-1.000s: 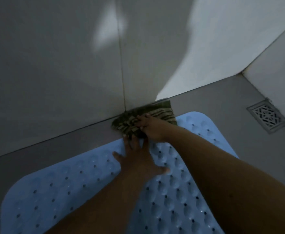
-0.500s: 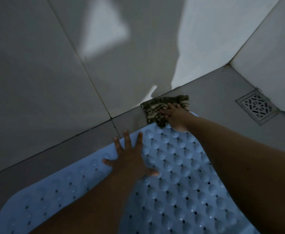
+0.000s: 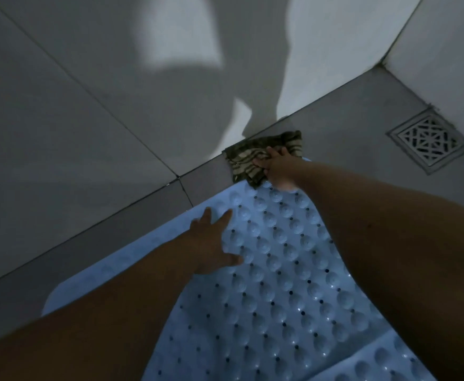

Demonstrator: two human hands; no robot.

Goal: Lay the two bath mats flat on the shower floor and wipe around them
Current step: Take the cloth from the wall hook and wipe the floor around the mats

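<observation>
Head view: left hand [image 3: 214, 243] lies flat, fingers spread, on the blue bath mat [image 3: 280, 270]; right hand [image 3: 277, 167] presses the striped cloth [image 3: 243, 158] to the floor [image 3: 349, 127].

I am in a shower in a bathroom at home. Big grey tiles [image 3: 60, 111] make the wall past my left hand [image 3: 211, 243]. A metal floor drain [image 3: 428, 140] sits in the corner to the right of my right hand [image 3: 279, 167]. A blue bumpy bath mat [image 3: 280, 270] lies under my left hand.
</observation>
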